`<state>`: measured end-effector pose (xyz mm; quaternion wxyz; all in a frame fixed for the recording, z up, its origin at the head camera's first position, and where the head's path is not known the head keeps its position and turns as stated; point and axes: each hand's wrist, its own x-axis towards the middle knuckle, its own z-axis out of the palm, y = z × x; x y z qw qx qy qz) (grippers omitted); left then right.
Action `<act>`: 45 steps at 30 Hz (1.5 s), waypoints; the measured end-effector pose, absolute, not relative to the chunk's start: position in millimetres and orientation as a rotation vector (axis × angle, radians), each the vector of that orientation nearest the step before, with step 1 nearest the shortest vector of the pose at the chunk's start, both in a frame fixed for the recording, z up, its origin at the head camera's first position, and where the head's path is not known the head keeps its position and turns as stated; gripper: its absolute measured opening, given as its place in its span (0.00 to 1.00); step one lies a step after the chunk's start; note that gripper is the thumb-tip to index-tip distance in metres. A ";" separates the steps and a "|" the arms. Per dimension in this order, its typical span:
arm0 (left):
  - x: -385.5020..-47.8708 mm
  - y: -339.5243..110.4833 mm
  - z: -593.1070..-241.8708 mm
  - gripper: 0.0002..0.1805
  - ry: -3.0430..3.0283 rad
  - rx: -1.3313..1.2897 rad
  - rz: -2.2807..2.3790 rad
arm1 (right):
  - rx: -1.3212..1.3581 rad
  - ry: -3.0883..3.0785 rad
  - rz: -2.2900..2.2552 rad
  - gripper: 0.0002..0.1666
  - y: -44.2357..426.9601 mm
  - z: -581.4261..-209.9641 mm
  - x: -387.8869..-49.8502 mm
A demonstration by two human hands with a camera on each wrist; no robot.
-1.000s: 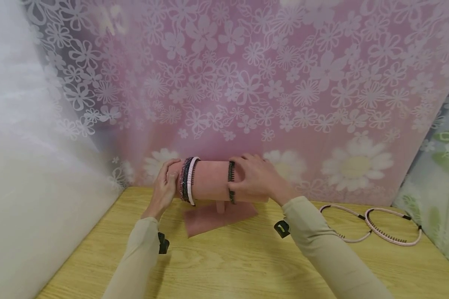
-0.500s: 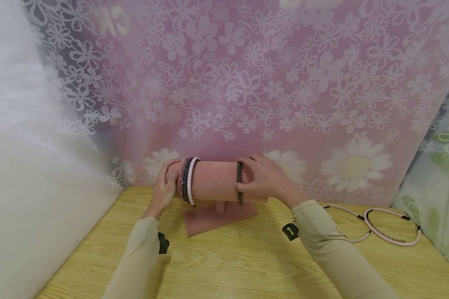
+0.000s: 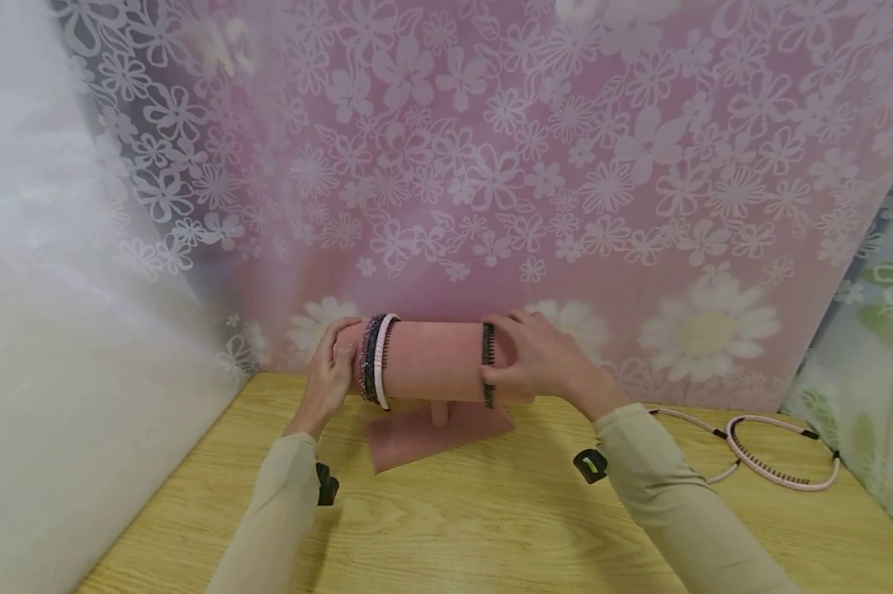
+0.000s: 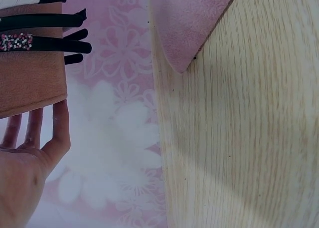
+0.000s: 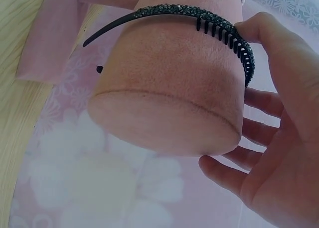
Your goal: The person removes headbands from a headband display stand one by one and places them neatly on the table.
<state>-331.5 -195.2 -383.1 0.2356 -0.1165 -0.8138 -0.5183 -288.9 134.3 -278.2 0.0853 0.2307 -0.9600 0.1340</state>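
Note:
A pink padded cylinder (image 3: 435,363) lies sideways on a stand with a flat base (image 3: 439,437). The left hand (image 3: 328,375) grips its left end, thumb in front. Beside that hand sit a speckled pink-black headband, a dark one and a white headband (image 3: 380,363). The right hand (image 3: 539,359) holds a dark green glittery headband (image 3: 488,363) near the cylinder's right end. In the right wrist view the thumb presses the toothed headband (image 5: 219,26) while the fingers reach behind the cylinder (image 5: 164,118). The left wrist view shows fingers (image 4: 61,130) against the cylinder's end.
Two pale pink toothed headbands, one of them (image 3: 781,483) nearer the right edge, lie on the wooden table (image 3: 446,528) at the right. The nearer arm partly covers the other. A flowered pink curtain (image 3: 491,181) hangs behind the stand.
The right hand and the dark green headband have moved right along the cylinder. The left hand keeps its grip, and the other headbands on the cylinder stay in place.

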 end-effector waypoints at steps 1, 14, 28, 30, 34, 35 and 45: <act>-331.5 -195.1 -382.9 0.23 -2.231 -0.321 -1.422 | 0.688 -2.860 0.404 0.46 135.0 -277.8 -287.8; -330.5 -196.3 -383.2 0.22 -2.233 -0.312 -1.425 | 0.668 -2.851 0.425 0.47 147.4 -280.8 -286.6; -331.8 -195.0 -384.4 0.21 -2.239 -0.255 -1.432 | 0.718 -2.833 0.514 0.48 158.0 -281.4 -283.9; -332.6 -194.9 -384.4 0.21 -2.237 -0.260 -1.423 | 0.724 -2.828 0.533 0.47 159.5 -281.5 -283.5; -333.4 -194.9 -384.7 0.21 -2.239 -0.272 -1.415 | 0.748 -2.808 0.564 0.46 163.0 -282.2 -283.4; -333.2 -194.9 -384.6 0.21 -2.240 -0.274 -1.414 | 0.755 -2.802 0.567 0.46 163.8 -282.4 -283.5; -333.4 -195.3 -385.1 0.22 -2.245 -0.288 -1.422 | 0.758 -2.781 0.677 0.44 169.7 -287.1 -283.7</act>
